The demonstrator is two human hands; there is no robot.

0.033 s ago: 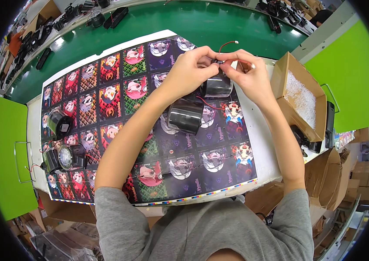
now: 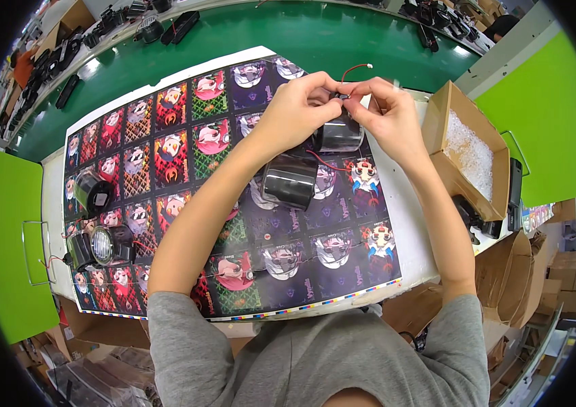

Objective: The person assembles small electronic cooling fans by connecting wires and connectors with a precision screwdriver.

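My left hand [image 2: 299,112] and my right hand [image 2: 388,115] meet near the table's far edge, fingertips pinched together. Between them is a small dark part [image 2: 338,96], mostly hidden by the fingers. A thin red wire [image 2: 346,72] with a small white connector sticks up behind the fingertips. Just under my hands lies a glossy black cylindrical housing [image 2: 340,136]; whether it is joined to the part I cannot tell. Closer to me, a second black housing [image 2: 289,182] rests on its side, with a red wire beside it.
A printed sheet [image 2: 271,234] of cartoon pictures covers the white table. At left are more black housings [image 2: 93,191] and a round lamp [image 2: 103,245] with a clear lens. An open cardboard box [image 2: 443,129] of small clear pieces stands at right. Beyond runs a green surface [image 2: 261,30].
The fingers of my right hand have shifted very slightly. Everything else, including my left hand and the housings, looks the same.
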